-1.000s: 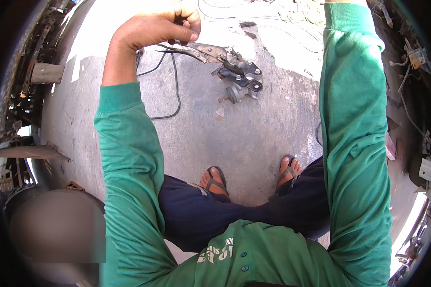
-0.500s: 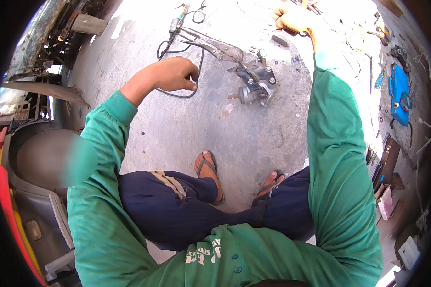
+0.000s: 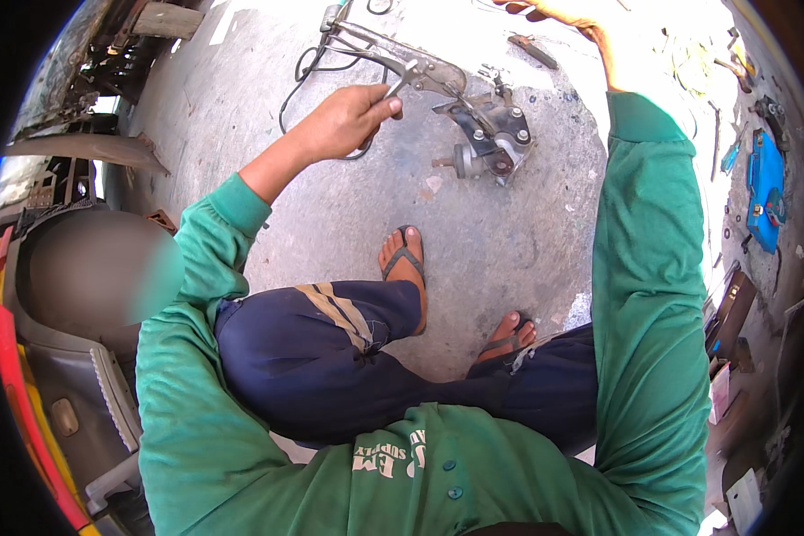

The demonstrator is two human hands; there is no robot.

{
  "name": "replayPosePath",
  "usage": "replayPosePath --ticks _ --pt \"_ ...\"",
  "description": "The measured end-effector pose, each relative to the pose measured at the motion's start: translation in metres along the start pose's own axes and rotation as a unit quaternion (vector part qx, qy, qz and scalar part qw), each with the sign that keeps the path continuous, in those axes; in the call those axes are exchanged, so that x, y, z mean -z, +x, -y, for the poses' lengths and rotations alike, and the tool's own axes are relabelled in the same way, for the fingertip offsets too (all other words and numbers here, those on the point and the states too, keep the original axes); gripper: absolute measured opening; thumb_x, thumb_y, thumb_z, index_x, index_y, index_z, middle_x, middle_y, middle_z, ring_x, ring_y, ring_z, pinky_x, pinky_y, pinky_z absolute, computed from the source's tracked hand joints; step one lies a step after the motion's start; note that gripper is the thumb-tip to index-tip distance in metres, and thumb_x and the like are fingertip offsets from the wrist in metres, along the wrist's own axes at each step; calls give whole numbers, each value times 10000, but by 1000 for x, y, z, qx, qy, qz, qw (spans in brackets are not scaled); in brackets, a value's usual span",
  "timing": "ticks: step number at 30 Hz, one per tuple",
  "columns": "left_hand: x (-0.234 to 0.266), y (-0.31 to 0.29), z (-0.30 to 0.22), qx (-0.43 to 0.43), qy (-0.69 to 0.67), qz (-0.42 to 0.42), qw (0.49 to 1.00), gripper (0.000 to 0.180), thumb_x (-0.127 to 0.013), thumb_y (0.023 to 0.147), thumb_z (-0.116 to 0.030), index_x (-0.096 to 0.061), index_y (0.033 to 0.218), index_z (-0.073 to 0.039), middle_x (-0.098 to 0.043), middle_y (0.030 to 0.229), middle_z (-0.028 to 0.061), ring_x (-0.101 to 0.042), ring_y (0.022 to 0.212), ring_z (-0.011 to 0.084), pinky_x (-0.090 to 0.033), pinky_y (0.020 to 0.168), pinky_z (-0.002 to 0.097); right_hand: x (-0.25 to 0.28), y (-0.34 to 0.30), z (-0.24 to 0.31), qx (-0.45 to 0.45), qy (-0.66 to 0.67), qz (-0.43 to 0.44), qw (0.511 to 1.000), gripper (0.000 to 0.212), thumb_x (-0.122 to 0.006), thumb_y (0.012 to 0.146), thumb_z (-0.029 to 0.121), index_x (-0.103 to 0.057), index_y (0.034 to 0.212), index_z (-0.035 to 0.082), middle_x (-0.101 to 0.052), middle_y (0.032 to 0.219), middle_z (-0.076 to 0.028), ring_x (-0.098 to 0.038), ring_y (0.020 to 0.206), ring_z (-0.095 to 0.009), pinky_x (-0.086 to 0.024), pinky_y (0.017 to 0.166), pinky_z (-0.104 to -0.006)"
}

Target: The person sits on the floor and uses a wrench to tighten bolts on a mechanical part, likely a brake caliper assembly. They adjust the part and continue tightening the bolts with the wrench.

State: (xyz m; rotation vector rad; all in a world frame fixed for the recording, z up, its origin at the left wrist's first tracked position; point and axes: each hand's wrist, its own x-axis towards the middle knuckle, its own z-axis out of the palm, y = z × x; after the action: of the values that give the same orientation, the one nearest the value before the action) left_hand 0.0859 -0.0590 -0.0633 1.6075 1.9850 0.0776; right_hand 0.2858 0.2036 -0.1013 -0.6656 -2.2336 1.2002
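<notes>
My left hand (image 3: 353, 119) is closed around a small metal wrench (image 3: 406, 79), whose head points up past my thumb. Just right of it lies a greasy metal assembly (image 3: 487, 134) with bolts and a round housing, on the concrete floor. Long-handled locking pliers (image 3: 420, 64) are joined to that assembly, their handles reaching to the far left. At the top edge my right hand (image 3: 558, 11) is partly cut off by the frame; its visible fingers are apart, and I see nothing in them. A dark flat bar (image 3: 533, 52) lies on the floor below it.
A black cable (image 3: 297, 89) loops on the floor at far left. On the right lie a blue plastic case (image 3: 765, 192), a brown box (image 3: 732, 308) and scattered tools. A wooden plank (image 3: 89, 152) and a grey-and-red machine body (image 3: 40, 357) stand left. My feet are in front.
My left hand has moved right and farther up, and the wrench now shows in it. My right hand has shifted toward the top edge, its fingers extending. My left foot has turned and moved.
</notes>
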Motion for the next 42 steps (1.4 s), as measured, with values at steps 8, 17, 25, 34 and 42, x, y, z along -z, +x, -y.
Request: replayPosePath --ticks 8,17,25,34,42 --pt "-117 49 42 -129 48 -45 989 295 -572 991 -153 -632 1216 29 -687 1067 254 -656 1017 427 -510 877 502 79 -65 -149 -280 6 -59 958 214 -662 970 283 -690 1054 89 -715 878 -24 -670 745 -125 -564 692 -295" --pt "-115 66 53 -165 37 -7 986 333 -541 1022 -172 -625 1309 -25 -671 1099 216 -638 1047 398 -498 917 475 94 -122 -184 -415 53 -17 908 274 -670 990 317 -663 1166 107 -718 906 0 -674 745 -111 -551 659 -308" --pt "-119 77 62 -158 65 -45 984 309 -535 1033 -239 -644 1303 -136 -657 1040 192 -648 1012 399 -506 877 502 85 -121 -175 -418 29 -6 908 213 -663 982 303 -680 1078 114 -694 873 3 -652 700 -98 -562 599 -277" --pt "-110 88 56 -149 120 -1 982 314 -544 1038 -238 -654 1306 -116 -646 1049 193 -641 1021 403 -504 883 483 83 -117 -171 -413 10 16 910 260 -698 964 338 -692 1104 118 -717 947 -18 -685 791 -139 -589 676 -343" --pt "-103 82 21 3 -1 171 985 305 -590 1033 -229 -627 1244 -11 -683 984 166 -728 853 277 -556 654 419 89 -121 -174 -413 -5 14 910 325 -703 955 373 -687 1161 123 -726 1042 -62 -695 900 -186 -590 764 -387"
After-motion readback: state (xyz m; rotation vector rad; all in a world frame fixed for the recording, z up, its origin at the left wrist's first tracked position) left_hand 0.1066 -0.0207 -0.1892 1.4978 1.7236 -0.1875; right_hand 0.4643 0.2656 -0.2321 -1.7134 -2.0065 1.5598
